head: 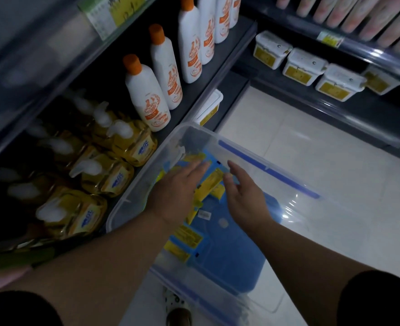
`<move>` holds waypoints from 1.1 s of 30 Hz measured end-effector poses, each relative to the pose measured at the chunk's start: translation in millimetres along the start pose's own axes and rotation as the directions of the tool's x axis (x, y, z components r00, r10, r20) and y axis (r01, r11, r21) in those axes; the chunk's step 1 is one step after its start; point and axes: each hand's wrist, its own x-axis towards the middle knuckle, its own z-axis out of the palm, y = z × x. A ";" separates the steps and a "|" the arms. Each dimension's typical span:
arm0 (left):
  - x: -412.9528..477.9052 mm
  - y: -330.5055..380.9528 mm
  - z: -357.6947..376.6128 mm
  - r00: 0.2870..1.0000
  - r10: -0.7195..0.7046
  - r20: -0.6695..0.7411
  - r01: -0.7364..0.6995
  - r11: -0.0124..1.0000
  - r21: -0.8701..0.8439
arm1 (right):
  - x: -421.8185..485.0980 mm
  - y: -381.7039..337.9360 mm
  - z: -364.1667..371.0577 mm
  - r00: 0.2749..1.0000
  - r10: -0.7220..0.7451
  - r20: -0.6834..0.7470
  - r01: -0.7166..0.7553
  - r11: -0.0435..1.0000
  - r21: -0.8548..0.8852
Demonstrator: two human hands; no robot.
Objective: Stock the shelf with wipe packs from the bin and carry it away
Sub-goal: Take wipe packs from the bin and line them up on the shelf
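Inside the bin (276, 174), the left hand (177, 191) and right hand (246, 196) flank a pack (214, 178), fingers spread, apparently to lift it.

A shop: stocked shelves (217, 67) with price tags (330, 38).

blue-and-yellow wipe packs (214, 184), clear bin (133, 201) with blue latches, white orange-capped bottles (147, 95)
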 end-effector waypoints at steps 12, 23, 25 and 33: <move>-27.2 7.6 17.6 0.987 0.018 -0.162 -0.044 0.987 -0.156 | -0.4 4.0 -11.1 0.963 0.231 0.136 -0.263 0.913 0.313; -11.0 -5.1 -7.9 0.984 0.016 0.177 0.020 0.979 -0.202 | 7.7 -18.4 -26.8 0.859 0.372 0.352 -0.502 0.744 0.440; -11.7 -4.9 -8.3 0.997 -0.038 0.060 0.056 0.947 -0.317 | 9.3 -13.0 -22.0 0.902 0.349 0.253 -0.425 0.819 0.386; -5.4 -15.6 -5.4 0.980 -0.164 -0.109 0.127 0.950 -0.287 | 25.2 20.5 -6.8 0.990 -0.128 0.064 0.140 0.956 -0.257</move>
